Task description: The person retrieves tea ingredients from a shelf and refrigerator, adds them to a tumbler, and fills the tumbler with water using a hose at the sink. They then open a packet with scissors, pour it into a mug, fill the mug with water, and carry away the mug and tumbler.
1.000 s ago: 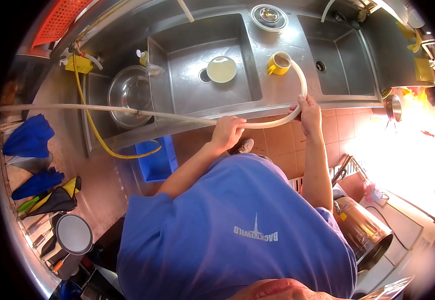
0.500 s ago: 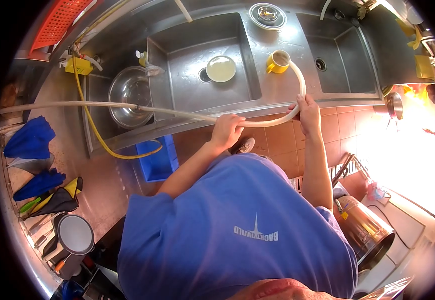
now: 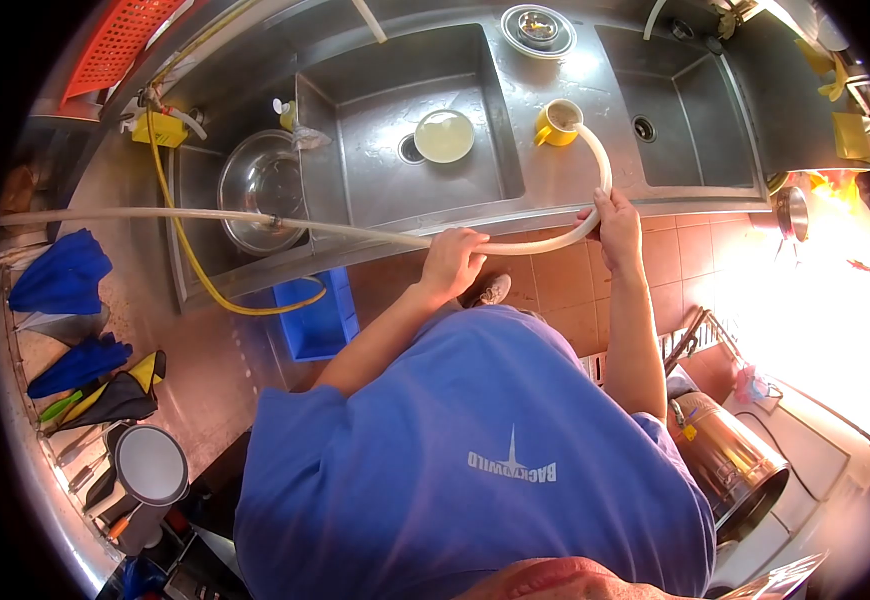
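Observation:
My left hand (image 3: pixel 454 263) is closed around a whitish flexible hose (image 3: pixel 535 246), just in front of the sink edge. Farther right, my right hand (image 3: pixel 615 222) grips the same hose where it bends upward. The hose end reaches the mouth of a yellow mug (image 3: pixel 557 124) on the steel counter; liquid inside the mug looks brownish. Off to the left, the hose runs over a steel bowl (image 3: pixel 255 190) and out past the counter. In the middle sink (image 3: pixel 365 185) lies a round pale dish (image 3: pixel 444 136) beside the drain.
A second sink (image 3: pixel 685 120) stands at the right. Stacked lids or plates (image 3: pixel 538 32) sit behind the mug. A yellow hose (image 3: pixel 170 220) loops at left above a blue crate (image 3: pixel 319 312). Bright flames (image 3: pixel 835 188) burn at far right, near a metal cylinder (image 3: pixel 727 450).
Very little differs. The hose end at the mug has shifted slightly, and the whole view has moved by a few pixels. Both hands keep their grip.

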The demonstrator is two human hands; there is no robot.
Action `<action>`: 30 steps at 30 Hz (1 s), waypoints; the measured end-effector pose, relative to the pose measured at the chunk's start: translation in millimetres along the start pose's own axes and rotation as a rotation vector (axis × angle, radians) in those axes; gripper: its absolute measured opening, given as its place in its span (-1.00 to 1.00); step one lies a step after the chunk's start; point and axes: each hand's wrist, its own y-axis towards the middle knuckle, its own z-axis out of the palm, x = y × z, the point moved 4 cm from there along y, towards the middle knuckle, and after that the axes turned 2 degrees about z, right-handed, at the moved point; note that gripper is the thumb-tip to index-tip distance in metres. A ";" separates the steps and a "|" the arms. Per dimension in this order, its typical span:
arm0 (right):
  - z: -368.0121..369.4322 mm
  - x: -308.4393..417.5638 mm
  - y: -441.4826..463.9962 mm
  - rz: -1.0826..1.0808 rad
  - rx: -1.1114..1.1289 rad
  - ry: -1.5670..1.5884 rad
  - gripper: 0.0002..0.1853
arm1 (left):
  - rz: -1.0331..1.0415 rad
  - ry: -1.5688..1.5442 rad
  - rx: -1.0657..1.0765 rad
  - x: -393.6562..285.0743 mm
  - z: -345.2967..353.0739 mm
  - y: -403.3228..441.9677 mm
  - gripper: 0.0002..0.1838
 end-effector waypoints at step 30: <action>121.2 -3.1 9.7 -0.162 -0.015 -0.724 -0.70 | -0.172 0.260 -1.162 134.9 -611.5 -38.9 -0.65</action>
